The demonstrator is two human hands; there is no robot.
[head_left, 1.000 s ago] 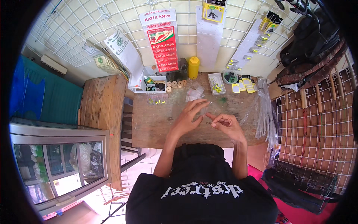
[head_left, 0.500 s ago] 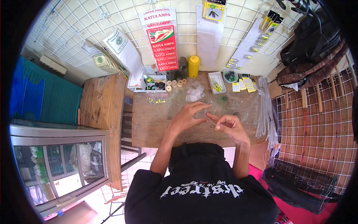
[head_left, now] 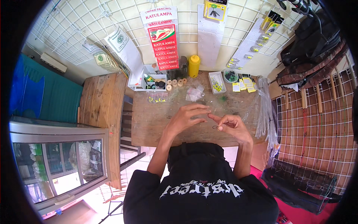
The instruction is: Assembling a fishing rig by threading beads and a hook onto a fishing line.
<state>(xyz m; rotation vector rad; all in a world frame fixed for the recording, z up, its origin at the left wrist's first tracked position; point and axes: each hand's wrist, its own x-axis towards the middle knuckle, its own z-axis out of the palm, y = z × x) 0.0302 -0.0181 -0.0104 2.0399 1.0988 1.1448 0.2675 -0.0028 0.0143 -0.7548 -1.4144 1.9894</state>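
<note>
My left hand (head_left: pixel 187 118) hovers above the wooden table (head_left: pixel 149 123), its fingers slightly bent and its thumb held apart from them. Nothing shows clearly between those fingers; a thread too thin to see cannot be ruled out. Just to its right, my right hand (head_left: pixel 233 128) pinches with thumb and fingers, and a small dark loop of cord or wire (head_left: pixel 214 127) sticks out beside the thumb tip. One finger of the right hand stretches toward the left fingertips. Whether the two hands touch there, I cannot tell.
Along the table's back stand a white organiser box (head_left: pixel 149 89), wooden spools (head_left: pixel 175 83), a yellow squeeze bottle (head_left: pixel 194 66) and a white tray of small yellow-green pieces (head_left: pixel 217 83). Small clear bags (head_left: pixel 195 93) lie ahead of my hands. Long plastic sleeves (head_left: pixel 265 112) hang at the right edge.
My left fingers have straightened and come closer together. The right hand has shifted slightly right, still pinching the small loop.
</note>
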